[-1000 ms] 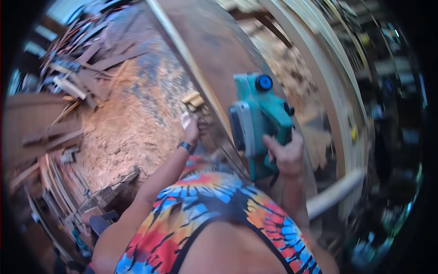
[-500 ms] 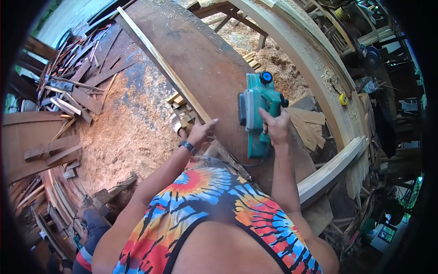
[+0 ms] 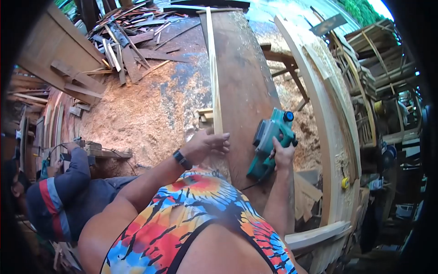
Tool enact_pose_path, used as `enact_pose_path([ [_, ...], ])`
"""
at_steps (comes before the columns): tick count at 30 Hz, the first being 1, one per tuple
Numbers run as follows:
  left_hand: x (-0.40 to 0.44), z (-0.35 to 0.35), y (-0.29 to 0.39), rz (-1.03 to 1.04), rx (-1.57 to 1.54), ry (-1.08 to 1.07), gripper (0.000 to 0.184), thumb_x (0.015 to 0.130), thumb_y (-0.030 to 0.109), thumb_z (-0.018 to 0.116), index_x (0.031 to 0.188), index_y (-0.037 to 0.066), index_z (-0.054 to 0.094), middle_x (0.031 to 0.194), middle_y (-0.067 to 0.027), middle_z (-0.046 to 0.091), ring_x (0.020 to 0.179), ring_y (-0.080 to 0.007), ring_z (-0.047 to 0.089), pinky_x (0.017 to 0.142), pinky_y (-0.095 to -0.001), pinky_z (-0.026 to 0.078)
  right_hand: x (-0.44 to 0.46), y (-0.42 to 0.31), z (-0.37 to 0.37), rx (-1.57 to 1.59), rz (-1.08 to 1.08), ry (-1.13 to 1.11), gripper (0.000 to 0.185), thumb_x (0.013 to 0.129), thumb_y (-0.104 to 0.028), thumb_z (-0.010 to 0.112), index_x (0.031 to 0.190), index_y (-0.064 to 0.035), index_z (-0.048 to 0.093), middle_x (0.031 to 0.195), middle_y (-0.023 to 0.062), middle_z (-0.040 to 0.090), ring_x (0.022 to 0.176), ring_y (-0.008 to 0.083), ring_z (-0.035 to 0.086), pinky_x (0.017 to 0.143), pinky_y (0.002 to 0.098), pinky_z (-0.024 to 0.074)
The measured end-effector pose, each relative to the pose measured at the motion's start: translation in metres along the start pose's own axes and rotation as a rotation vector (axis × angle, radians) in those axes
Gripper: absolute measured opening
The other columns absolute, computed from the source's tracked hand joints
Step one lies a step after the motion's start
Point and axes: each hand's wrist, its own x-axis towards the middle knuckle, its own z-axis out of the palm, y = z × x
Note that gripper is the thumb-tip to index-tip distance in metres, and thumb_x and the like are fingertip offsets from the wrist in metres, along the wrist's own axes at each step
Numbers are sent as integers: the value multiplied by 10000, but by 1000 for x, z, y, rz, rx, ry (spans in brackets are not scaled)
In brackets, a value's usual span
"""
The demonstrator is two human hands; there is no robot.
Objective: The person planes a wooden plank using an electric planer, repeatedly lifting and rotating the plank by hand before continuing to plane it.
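My right hand [image 3: 284, 154] is closed round the handle of a green electric planer [image 3: 265, 157], which rests on the wide brown board of the workbench [image 3: 244, 77]. A long, thin wooden strip [image 3: 212, 68] lies along the bench's left edge, running away from me. At its near end my left hand [image 3: 206, 145], with a dark watch on the wrist, grips the strip with the fingers across it. The planer stands to the right of the strip, apart from it. Its cord trails toward my body.
Shavings [image 3: 137, 123] cover the ground on the left, with a heap of scrap wood [image 3: 132, 45] behind. A co-worker [image 3: 68, 192] bends over work at lower left. To the right stand long beams [image 3: 315, 91] with a yellow tape measure [image 3: 345, 183] on them.
My view has turned to the left, so the bench now points straighter ahead and the co-worker shows more fully. Both hands keep their holds on the strip and the planer.
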Motion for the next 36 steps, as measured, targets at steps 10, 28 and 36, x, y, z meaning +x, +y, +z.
enact_pose_path([
  [10, -46, 78, 117, 636, -74, -93, 380, 959, 229, 701, 1205, -44, 606, 1072, -121, 700, 837, -205, 737, 821, -344, 603, 1, 3, 1, 13, -8, -14, 408, 892, -131, 762, 1211, -16, 535, 664, 25, 542, 462, 126, 530, 404, 281, 444],
  [28, -32, 102, 158, 941, 233, -48, 687, 918, 361, 772, 1269, -143, 466, 961, -208, 690, 747, -187, 704, 580, -271, 591, -2, 2, 1, 35, -20, -11, 388, 883, -118, 766, 1179, -46, 526, 679, 11, 529, 465, 124, 507, 418, 279, 431],
  [36, -36, 104, 163, 926, 232, -42, 664, 912, 371, 777, 1268, -111, 490, 967, -202, 691, 780, -193, 710, 577, -270, 594, -5, -2, 2, 19, -11, -13, 386, 884, -117, 766, 1181, -35, 533, 680, 16, 538, 463, 124, 510, 417, 278, 430],
])
